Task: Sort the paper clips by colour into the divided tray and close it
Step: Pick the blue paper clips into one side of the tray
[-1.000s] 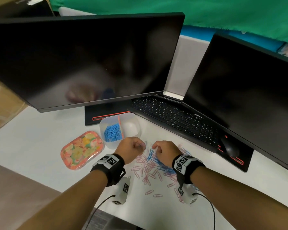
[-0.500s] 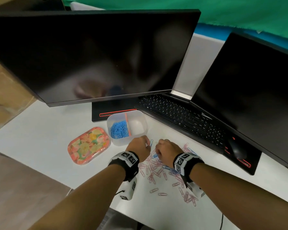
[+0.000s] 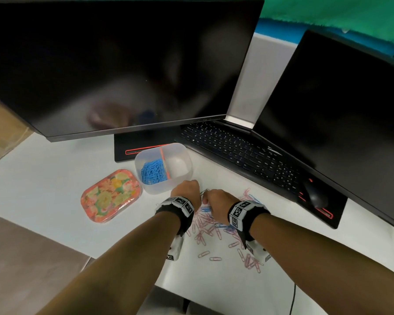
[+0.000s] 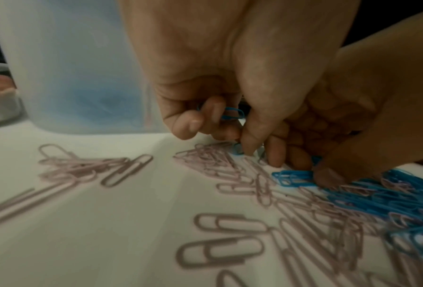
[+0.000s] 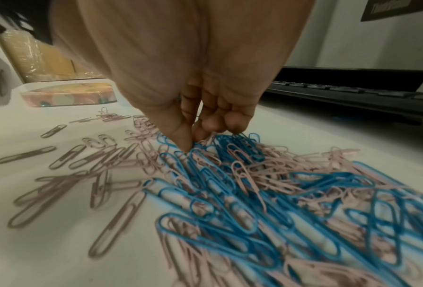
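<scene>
Light, springy blue clips tangle with pink ones just in front of the divided tray; left hand fingers curl round one, right hand fingers pinch another; lift single loops

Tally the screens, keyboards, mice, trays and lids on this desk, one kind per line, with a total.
Screens: 2
Keyboard: 1
Mouse: 1
Tray: 1
Lid: 1
Total: 6
</scene>
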`<state>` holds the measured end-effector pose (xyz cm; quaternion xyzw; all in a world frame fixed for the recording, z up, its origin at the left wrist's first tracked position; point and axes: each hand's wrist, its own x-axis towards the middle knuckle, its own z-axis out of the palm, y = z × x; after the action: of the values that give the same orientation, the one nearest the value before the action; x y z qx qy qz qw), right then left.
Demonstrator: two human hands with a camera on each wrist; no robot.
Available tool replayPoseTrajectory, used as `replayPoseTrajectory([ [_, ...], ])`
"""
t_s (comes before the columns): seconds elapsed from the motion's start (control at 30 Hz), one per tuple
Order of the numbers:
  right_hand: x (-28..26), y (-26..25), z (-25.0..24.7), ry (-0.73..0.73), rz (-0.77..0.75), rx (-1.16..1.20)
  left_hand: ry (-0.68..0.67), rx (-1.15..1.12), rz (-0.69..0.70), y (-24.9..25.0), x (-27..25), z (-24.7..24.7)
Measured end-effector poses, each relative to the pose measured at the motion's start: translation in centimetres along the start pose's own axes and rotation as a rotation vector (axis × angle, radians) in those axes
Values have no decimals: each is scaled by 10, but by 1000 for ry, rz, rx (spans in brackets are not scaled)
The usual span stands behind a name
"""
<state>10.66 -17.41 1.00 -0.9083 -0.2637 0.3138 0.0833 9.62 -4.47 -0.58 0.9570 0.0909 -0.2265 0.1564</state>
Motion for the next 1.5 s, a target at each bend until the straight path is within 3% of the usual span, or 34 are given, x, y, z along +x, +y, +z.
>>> replayPoseTrajectory([
  [0.4, -2, 4, 4, 4, -17, -11, -19, -284, 29, -13, -10, -8],
  [0.9, -9, 9, -2, 3, 77, 115, -197, -857, -128, -29, -28, -10],
  [1.03, -15, 11, -12, 60, 135, 337, -215, -1022, -121, -31, -38, -14],
  [1.13, -21, 11, -24, 110, 188, 619, -201, -1117, -84, -35, -47, -18],
  [1.27, -26, 6, -38, 70, 192, 1035, -174, -1274, -100, -40, -61, -29],
  [1.37, -24, -10, -45, 19, 146, 1249, -103, -1396, -93, -45, -73, -45],
  [1.5, -13, -44, -60, -24, 61, 1347, 37, -1474, -112, -57, -79, -71],
])
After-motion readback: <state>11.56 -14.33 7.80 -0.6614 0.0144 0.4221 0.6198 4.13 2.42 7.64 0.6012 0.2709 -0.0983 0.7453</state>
